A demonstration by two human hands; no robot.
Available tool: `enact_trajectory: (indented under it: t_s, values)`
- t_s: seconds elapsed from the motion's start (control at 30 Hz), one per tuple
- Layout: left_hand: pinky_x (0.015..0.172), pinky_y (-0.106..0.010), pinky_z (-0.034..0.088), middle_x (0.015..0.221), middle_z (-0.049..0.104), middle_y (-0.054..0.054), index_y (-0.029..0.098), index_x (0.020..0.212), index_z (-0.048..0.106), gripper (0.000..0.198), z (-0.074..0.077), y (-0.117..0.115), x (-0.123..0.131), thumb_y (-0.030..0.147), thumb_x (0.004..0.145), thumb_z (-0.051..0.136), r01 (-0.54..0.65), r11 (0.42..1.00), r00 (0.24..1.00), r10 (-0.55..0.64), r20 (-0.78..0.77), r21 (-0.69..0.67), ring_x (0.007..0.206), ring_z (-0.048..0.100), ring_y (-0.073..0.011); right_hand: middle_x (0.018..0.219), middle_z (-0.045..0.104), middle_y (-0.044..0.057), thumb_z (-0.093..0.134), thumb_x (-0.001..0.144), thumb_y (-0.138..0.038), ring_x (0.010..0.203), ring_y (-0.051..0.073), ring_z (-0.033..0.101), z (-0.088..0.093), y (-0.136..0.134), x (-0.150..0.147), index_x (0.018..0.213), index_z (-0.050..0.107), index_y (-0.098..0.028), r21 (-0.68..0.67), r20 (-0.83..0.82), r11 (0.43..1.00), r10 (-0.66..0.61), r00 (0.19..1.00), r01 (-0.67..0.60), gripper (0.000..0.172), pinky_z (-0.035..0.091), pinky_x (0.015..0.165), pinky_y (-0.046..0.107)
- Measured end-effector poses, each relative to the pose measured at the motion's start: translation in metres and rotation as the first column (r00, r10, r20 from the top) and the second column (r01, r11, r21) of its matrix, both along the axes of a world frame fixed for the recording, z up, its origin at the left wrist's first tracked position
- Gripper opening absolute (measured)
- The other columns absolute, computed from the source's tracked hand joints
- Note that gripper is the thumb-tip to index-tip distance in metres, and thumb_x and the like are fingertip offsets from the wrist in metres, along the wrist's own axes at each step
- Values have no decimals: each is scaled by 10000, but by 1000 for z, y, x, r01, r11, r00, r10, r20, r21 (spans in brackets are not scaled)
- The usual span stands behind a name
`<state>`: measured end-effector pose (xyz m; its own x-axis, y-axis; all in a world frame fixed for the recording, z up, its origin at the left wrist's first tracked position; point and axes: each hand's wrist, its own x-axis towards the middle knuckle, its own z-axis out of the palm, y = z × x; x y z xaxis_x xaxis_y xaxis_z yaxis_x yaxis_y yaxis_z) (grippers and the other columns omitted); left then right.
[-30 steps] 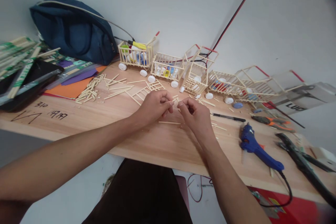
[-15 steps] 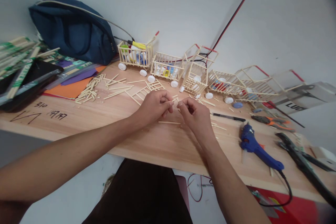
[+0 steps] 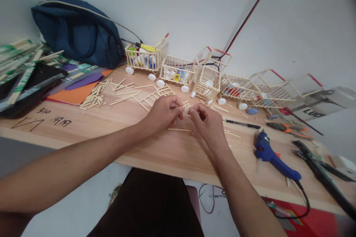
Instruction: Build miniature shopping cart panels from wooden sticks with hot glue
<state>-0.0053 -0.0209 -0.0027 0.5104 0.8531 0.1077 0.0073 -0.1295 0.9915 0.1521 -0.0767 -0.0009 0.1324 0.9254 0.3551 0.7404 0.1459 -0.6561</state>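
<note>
Over the middle of the table my left hand [image 3: 167, 110] is closed in a pinch on a thin wooden stick [image 3: 185, 104], most of which its fingers hide. Close on the right, my right hand [image 3: 206, 119] pinches at the same small pale wood with thumb and forefinger. The fingertips of both hands almost meet. A loose wooden stick [image 3: 179, 130] lies on the table just below them. Behind my left hand is a flat ladder-like stick frame [image 3: 150, 99], partly covered by the hand.
Small stick-built carts [image 3: 178, 69] with white wheels line the wall. Loose sticks [image 3: 96, 94] are heaped at left near a blue bag [image 3: 79, 29]. At right lie a black pen [image 3: 241, 123], a blue glue gun [image 3: 274, 157] with its cord, orange-handled pliers [image 3: 290, 129] and a black-handled tool [image 3: 319, 170].
</note>
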Motion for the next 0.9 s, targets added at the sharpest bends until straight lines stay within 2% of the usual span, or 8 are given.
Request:
enact_trajectory:
  t_s: [0.47,0.9]
  values:
    - [399,-157,329,594,609,24,146,765,546,16,1,-1,0,152,780,546,-12,1000,1000,11,-15,-22,403,467,-49,577,480,-45,506,865,-316,553,112,417,-2,2,0,687,560,-193,-8,-2,1000,16,1000,-16,224,305,563,243]
    - [396,-182,315,569,608,26,154,732,540,82,-12,7,2,227,756,570,-38,999,999,38,19,26,368,432,-54,578,473,-36,483,859,-317,562,117,417,-10,8,0,663,538,-188,34,0,999,19,1000,-19,241,291,560,242]
